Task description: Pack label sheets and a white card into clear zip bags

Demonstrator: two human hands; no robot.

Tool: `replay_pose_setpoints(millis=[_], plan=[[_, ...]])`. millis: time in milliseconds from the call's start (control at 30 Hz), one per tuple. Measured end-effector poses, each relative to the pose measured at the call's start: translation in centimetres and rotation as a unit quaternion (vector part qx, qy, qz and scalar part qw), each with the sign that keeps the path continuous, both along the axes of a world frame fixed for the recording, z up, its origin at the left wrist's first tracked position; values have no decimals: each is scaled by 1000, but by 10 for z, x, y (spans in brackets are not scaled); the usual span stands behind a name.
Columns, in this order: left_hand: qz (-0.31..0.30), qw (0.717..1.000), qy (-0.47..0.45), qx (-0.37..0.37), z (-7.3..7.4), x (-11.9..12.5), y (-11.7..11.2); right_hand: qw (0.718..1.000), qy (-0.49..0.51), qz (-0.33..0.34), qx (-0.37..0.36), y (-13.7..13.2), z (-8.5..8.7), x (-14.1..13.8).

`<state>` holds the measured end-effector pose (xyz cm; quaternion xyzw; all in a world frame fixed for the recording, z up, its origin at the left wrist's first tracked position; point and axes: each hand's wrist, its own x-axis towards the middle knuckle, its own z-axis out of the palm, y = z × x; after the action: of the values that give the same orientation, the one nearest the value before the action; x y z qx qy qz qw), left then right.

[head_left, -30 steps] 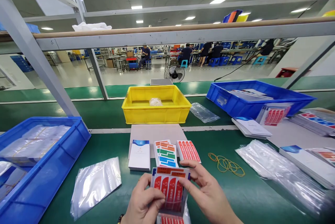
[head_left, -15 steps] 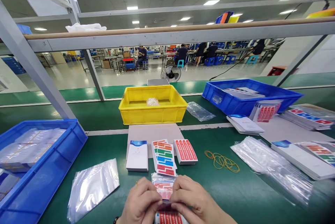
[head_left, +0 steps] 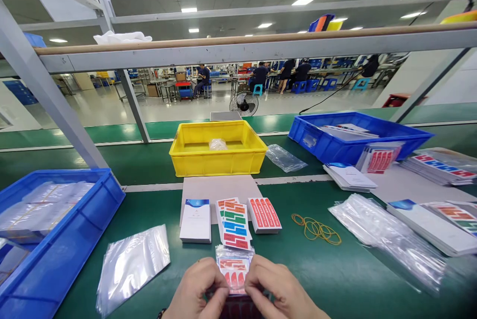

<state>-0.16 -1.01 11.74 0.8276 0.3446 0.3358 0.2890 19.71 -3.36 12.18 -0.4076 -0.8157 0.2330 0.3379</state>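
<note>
At the bottom edge, my left hand [head_left: 197, 289] and my right hand [head_left: 278, 291] are both closed on a clear plastic bag [head_left: 234, 267] that holds red-printed sticker sheets. They pinch its near end, side by side. Just beyond the bag lie three small stacks: white booklets [head_left: 196, 219], multicolour sticker sheets [head_left: 234, 222] and red sticker sheets [head_left: 264, 214]. A grey card [head_left: 219, 187] lies under their far ends.
A yellow bin [head_left: 218, 157] stands behind the stacks. A blue bin [head_left: 55, 244] of bagged goods stands at the left, with loose clear bags [head_left: 132, 267] beside it. Rubber bands [head_left: 316, 228], more bags [head_left: 387, 239], booklets and another blue bin [head_left: 357, 137] are at the right.
The sticker sheets have gone down into the bag, and both hands have come together low on its near end. The view dropped slightly.
</note>
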Motion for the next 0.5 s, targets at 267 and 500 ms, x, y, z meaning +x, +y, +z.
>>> replay_pose_setpoints(millis=[267,500], plan=[[-32,998,-11,-50,-13,14,-3,999,15,11,37,-3,-21,-9],[19,1000,15,-16,-25,6,2,998,21,-20,-54,10,-36,2]])
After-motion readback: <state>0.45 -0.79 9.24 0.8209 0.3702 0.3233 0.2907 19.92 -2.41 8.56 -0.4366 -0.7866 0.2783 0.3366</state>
